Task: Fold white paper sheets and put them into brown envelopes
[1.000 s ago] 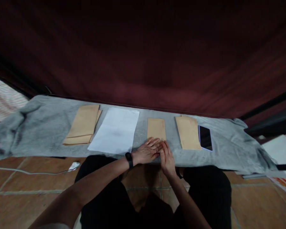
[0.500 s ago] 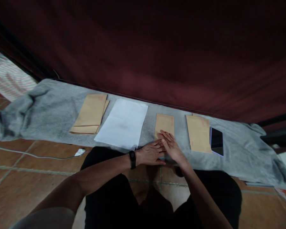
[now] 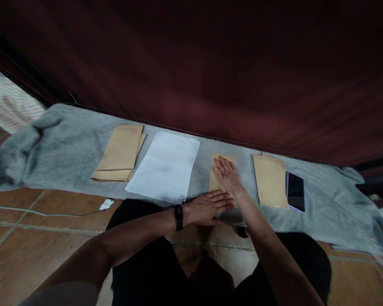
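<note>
A small brown envelope (image 3: 215, 180) lies on the grey cloth (image 3: 70, 148) straight ahead of me. My right hand (image 3: 227, 174) rests flat on its upper part, fingers stretched out and pointing away from me. My left hand (image 3: 207, 208), with a black band on the wrist, lies flat across the envelope's near end, fingers pointing right. Neither hand grips anything. To the left of the envelope lies a white sheet of paper (image 3: 165, 166).
A stack of brown envelopes (image 3: 119, 153) lies at the left of the cloth, another brown envelope (image 3: 270, 180) and a dark phone (image 3: 295, 191) at the right. A dark red curtain (image 3: 210, 63) hangs behind. A white cable (image 3: 51, 211) crosses the tiled floor.
My right hand has slid away from me up the small envelope, from beside the left hand to its upper part. My left hand stays flat at the near end. The view has shifted slightly.
</note>
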